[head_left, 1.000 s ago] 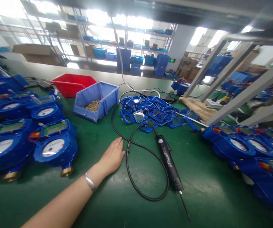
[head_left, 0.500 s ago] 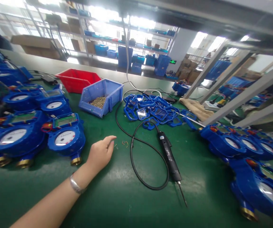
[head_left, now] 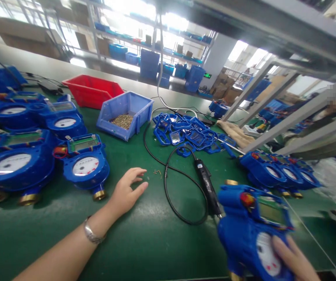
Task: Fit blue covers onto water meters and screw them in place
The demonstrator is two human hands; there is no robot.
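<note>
- R hand [head_left: 296, 260] holds meter [head_left: 248, 228] by dial [head_left: 264, 253], R of driver [head_left: 205, 183].
- Meter's board [head_left: 271, 201] & wires [head_left: 247, 200] are in.
- Covers [head_left: 196, 136] lie piled on counter [head_left: 156, 242]; none is on this meter yet.
- L hand [head_left: 129, 190] is half-spread, w/o any item, nr. screws [head_left: 157, 172].

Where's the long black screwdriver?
In the head view, the screwdriver lies right of centre, between its looped black cord and the round-faced blue meter in the right hand.

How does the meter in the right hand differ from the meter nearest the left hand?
The held meter shows brass at both ends; the resting meter, at one. Fingers of the right hand partly cover the held meter's dial; the resting meter's dial is uncovered. Both are blue with white dials.
</note>
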